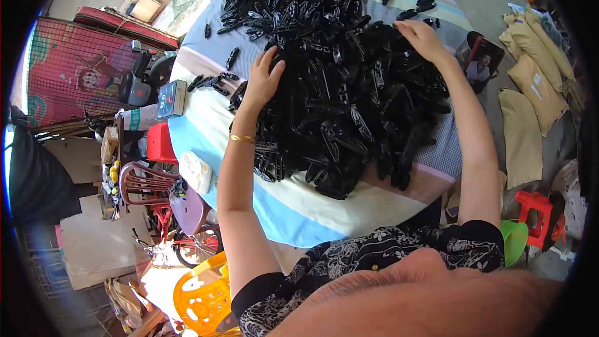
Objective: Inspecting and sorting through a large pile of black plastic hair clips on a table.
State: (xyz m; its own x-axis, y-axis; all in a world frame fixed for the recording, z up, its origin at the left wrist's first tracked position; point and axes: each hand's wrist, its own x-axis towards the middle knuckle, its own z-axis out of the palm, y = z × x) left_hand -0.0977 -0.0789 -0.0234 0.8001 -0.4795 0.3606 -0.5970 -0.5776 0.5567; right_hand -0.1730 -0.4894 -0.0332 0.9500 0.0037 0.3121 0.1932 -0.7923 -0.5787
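Note:
A large heap of glossy black plastic hair clips (337, 81) covers the middle and far side of a round table with a striped cloth (281, 206). At the heap's left edge is my left hand (264, 80), its fingers apart, thumb to the right and fingertips at the clips. My right hand (423, 39) reaches to the heap's far right edge, fingers stretched out and fingertips touching or just beside the clips. Neither hand holds a clip that I can see. A few loose clips (215, 81) lie to the left of my left hand, others beyond my right hand.
A small box (171, 98) and a white packet (195, 172) sit at the table's left edge. A phone (485, 59) stands by the right edge. Around the table are a yellow chair (203, 293), a red stool (540, 218) and brown sacks (530, 81).

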